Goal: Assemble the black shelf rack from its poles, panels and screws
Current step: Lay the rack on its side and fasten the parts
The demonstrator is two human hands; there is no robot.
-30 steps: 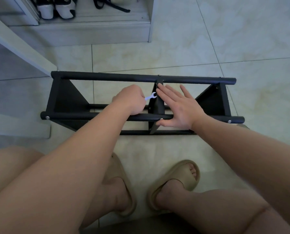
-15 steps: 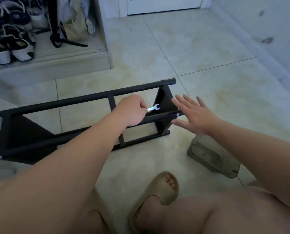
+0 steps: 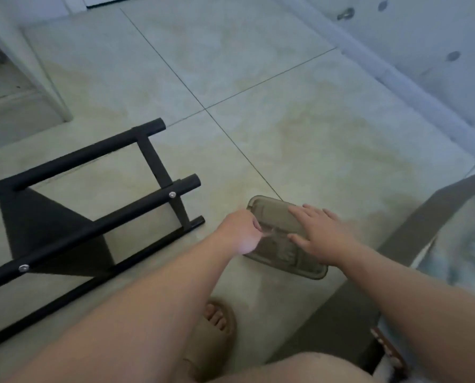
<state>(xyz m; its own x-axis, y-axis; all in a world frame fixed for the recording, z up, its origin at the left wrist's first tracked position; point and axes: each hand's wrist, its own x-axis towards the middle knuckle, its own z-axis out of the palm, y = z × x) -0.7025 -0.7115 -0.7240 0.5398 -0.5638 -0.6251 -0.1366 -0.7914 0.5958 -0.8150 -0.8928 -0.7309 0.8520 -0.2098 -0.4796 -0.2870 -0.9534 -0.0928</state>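
The rack (image 3: pixel 48 233) lies on its side on the floor (image 3: pixel 300 120), left of both hands and touched by neither, with two screws (image 3: pixel 172 194) showing in its near pole. The left hand (image 3: pixel 240 232) reaches to the near edge of a translucent box (image 3: pixel 269 214), fingers curled; blur hides whether its grip encloses a small tool or nothing. The right hand (image 3: pixel 322 233) lies flat on the box, fingers straight and spread, gripping nothing. We judge the step to be fetching or returning hardware at the box. We advise steadying the box under the flat right palm while the left hand works, wrist low, so no small parts scatter.
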